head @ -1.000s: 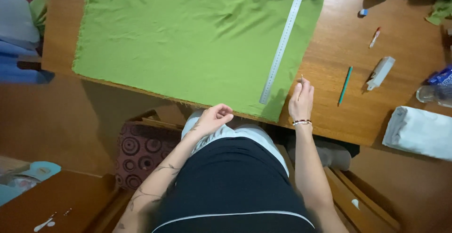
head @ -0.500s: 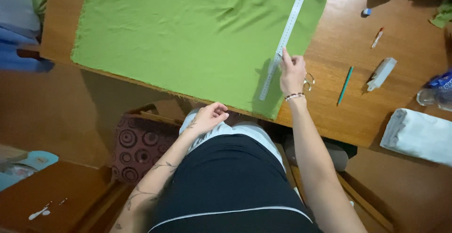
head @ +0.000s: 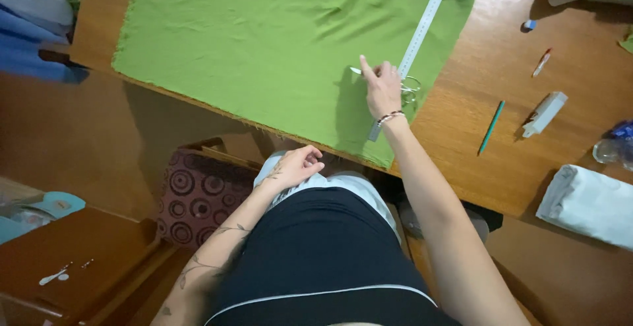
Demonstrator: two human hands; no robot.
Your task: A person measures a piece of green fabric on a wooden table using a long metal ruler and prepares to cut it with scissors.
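Observation:
A green cloth lies spread over the wooden table. Along the cloth's right side runs a long metal ruler. My right hand rests on the cloth just left of the ruler and is shut on a pair of scissors; the blade tip points left and the handles stick out to the right. Below the table's near edge, my left hand lies on my lap with loosely curled fingers, holding nothing.
To the right of the cloth lie a green pencil, a white tube, a small pen and an eraser. A folded white cloth sits at the right. A patterned cushion stands under the table.
My right hand has moved from the table's near edge up onto the cloth beside the ruler and now grips the scissors. The left hand has stayed at my lap.

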